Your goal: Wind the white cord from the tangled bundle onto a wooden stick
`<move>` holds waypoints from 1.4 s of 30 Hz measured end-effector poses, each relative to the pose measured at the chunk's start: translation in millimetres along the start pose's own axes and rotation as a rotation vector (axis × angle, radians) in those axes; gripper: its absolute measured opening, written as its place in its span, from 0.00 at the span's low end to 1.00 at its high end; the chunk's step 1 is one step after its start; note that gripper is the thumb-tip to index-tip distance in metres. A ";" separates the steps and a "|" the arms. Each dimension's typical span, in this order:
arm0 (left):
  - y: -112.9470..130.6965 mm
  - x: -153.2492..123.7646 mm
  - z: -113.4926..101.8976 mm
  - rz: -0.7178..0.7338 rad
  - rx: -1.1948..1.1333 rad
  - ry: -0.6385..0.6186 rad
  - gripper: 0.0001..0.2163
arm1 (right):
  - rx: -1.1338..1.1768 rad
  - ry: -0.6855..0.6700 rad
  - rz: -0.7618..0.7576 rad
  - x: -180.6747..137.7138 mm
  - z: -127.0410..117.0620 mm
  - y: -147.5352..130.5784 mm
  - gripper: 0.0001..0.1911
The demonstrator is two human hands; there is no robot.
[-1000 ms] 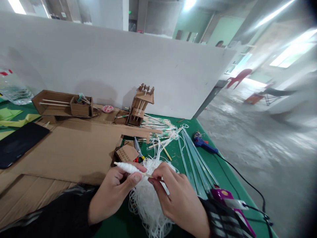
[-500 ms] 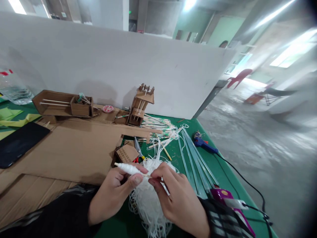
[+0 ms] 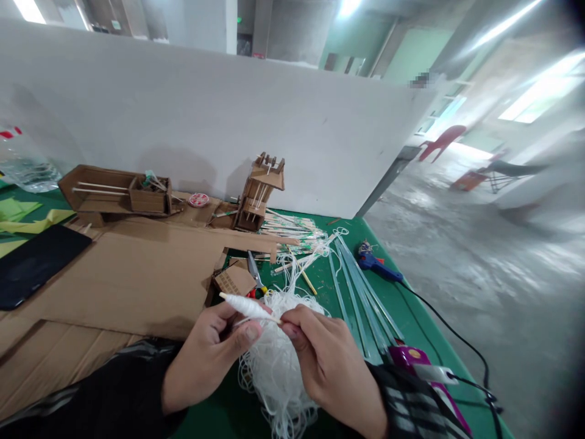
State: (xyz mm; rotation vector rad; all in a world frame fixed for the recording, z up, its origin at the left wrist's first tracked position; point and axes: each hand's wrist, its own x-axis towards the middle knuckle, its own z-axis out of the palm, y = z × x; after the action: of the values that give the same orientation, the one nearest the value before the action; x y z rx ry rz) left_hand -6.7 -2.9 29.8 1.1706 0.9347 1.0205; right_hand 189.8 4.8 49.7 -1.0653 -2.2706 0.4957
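Observation:
A thin wooden stick (image 3: pixel 223 295), wound thickly with white string (image 3: pixel 249 306), is held slanting between my two hands. My left hand (image 3: pixel 208 350) curls around the wound part, its thumb in front and its fingers partly hidden behind. A loose strand lies near that thumb. My right hand (image 3: pixel 326 356) pinches the stick's right end between thumb and forefinger. Beneath both hands spreads a tangled heap of loose white string (image 3: pixel 281 372). Scissors (image 3: pixel 255 268) and a small cardboard box (image 3: pixel 234 280) lie just beyond my left hand.
Cardboard sheets (image 3: pixel 150 274) cover the left of the green table (image 3: pixel 361 235), with a black phone (image 3: pixel 41 262) on top. Cardboard models (image 3: pixel 260 189) stand by the white partition (image 3: pixel 183 110). Clear glue sticks (image 3: pixel 361 292), a blue glue gun (image 3: pixel 379 266) and a purple corded tool (image 3: pixel 411 360) lie right.
The wound stick has shifted slightly right and its bare left tip sits a little higher. My right fingers have closed more tightly at its end. The left hand stays nearly in place.

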 end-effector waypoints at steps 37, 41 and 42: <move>-15.5 -6.7 -2.8 0.044 -0.045 -0.030 0.17 | 0.097 -0.026 0.013 5.1 -3.7 -6.8 0.05; -12.9 -7.4 -1.4 0.048 0.038 -0.045 0.16 | 0.114 0.083 0.015 10.0 -9.2 -15.2 0.06; -11.8 -7.3 -0.6 0.053 0.068 -0.052 0.16 | 0.135 0.115 0.010 11.5 -9.9 -17.9 0.07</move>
State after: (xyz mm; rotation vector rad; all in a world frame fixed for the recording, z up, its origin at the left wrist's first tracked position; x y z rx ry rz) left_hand -7.7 -10.8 18.4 1.2787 0.9066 1.0026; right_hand 179.9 3.6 71.0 -1.0121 -2.1014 0.5680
